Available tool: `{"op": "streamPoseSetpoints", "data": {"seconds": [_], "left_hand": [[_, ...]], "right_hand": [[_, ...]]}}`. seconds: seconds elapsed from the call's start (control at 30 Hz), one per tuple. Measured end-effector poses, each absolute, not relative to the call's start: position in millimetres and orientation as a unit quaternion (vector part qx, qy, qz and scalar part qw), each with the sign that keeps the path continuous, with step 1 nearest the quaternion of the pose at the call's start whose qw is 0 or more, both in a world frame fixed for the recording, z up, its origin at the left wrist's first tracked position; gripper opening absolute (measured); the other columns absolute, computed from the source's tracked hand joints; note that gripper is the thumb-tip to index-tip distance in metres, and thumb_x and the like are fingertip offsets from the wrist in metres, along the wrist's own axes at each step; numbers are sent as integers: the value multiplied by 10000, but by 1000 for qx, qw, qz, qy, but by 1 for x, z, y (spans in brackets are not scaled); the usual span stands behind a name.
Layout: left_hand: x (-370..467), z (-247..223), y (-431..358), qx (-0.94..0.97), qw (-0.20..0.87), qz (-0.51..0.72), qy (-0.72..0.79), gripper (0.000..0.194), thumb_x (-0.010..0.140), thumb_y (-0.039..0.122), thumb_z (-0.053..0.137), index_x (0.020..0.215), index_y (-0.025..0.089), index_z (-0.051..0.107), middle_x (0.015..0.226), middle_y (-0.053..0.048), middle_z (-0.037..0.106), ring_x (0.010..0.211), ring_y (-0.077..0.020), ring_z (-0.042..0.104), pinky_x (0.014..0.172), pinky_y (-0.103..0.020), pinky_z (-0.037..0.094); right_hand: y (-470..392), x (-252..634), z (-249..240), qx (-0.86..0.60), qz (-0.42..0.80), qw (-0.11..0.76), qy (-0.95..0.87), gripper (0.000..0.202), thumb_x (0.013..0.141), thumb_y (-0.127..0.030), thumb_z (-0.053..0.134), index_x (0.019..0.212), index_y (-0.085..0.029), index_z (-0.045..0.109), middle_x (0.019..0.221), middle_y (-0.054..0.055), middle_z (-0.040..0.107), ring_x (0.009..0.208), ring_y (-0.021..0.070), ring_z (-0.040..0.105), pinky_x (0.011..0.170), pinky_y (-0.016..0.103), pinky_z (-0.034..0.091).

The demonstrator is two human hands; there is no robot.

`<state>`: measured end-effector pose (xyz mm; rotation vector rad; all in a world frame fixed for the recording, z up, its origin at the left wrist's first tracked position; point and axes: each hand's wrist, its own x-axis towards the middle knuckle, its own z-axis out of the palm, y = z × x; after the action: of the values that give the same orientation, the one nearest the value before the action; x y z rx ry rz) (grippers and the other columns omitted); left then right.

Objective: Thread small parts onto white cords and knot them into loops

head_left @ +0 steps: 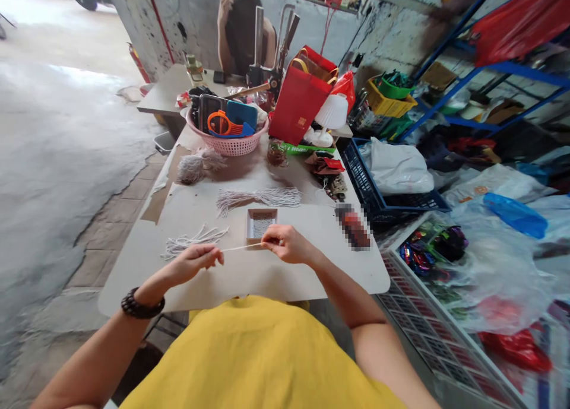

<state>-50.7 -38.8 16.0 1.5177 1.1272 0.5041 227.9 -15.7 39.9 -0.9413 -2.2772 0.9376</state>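
Both my hands pinch one white string (243,247), stretched taut just in front of the small tray (261,224). Left hand (196,262): fingers closed on string's left end. Right hand (287,244): fingertips closed on right end, right at tray's near edge. Loose string pile (191,241) left of tray, bigger bundle (258,197) just behind it, pink basket (228,142) well behind

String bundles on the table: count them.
3, besides the single string between the left hand and right hand: loose strands, a spread bundle, a tangled bunch.
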Motion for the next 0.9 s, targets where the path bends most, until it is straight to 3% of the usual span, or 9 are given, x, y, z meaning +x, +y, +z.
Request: {"op": "streamPoseSetpoints", "data": {"seconds": [0.1,0.23,0.37,0.43,0.63,0.9], "left_hand": [[-74,4,-32,671,420,220,570,384,803,557,551,708,232,731,616,-36,662,608,-194,552,580,-259,413],[-96,-6,-29,731,188,167,635,360,824,483,496,722,243,743,838,-105,717,833,-280,611,757,-348,442],[-97,-7,-29,714,53,165,678,407,820,523,532,961,204,743,1095,-165,657,1001,-347,578,852,-427,434],[-88,-5,-26,724,43,198,659,404,832,509,546,1000,190,729,1080,-162,651,997,-329,579,889,-425,423],[-32,5,0,820,93,222,520,292,899,383,543,851,195,761,884,-123,689,846,-265,569,831,-390,426],[57,7,40,877,74,93,465,156,848,230,614,843,184,764,885,-138,681,950,-306,547,778,-380,427]], "right_hand": [[6,211,30,-352,296,163,-873,116,887,-191,627,827,-167,724,793,25,656,708,111,576,653,216,427],[53,205,29,-523,91,41,-846,268,986,-290,480,975,-224,739,1003,66,684,950,173,571,790,283,386],[95,214,25,-565,32,0,-825,323,982,-219,428,975,-142,742,1076,156,661,1050,249,512,854,362,349],[105,217,21,-554,26,-11,-832,324,966,-185,426,970,-123,744,1083,164,660,1062,259,497,869,383,334],[111,216,12,-537,24,-4,-843,339,953,-192,409,1060,-94,714,1141,174,645,1108,279,470,898,426,304],[118,223,15,-560,75,73,-822,204,869,-172,529,826,-155,728,1043,129,693,1080,281,508,927,440,318]]}}
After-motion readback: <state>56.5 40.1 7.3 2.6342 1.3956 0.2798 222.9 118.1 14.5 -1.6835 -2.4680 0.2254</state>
